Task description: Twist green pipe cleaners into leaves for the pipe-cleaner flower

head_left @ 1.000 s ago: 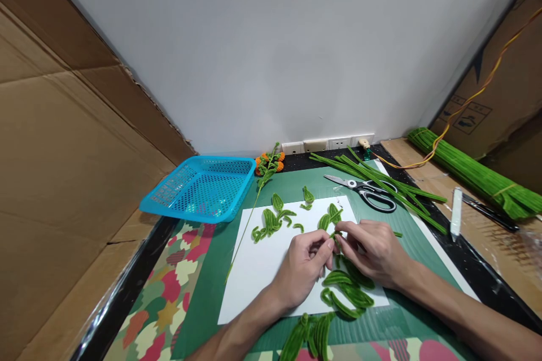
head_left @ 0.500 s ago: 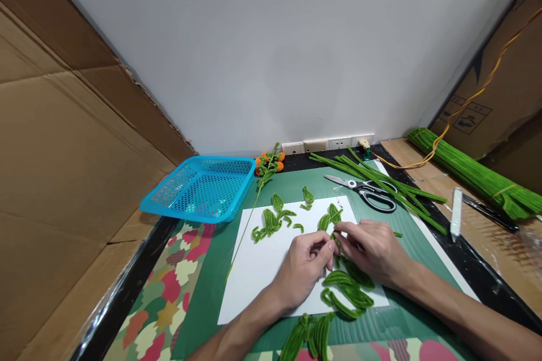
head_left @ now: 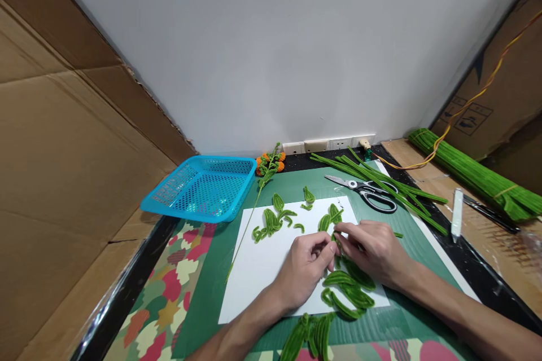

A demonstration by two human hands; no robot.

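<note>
Left hand (head_left: 302, 268): fingers curled, thumb pressing toward them.
Right hand (head_left: 375, 251): knuckles up, fingertips pinched near the left thumb.
Forearms (head_left: 457, 302): bare, angled inward from both sides.

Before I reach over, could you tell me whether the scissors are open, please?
The scissors look shut: their blades lie together, forming one point.

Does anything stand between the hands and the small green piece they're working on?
Nothing visible does: the left hand and right hand meet at the green piece, apparently pinching it. The looped leaves lie just beyond the fingertips, not between.
</note>
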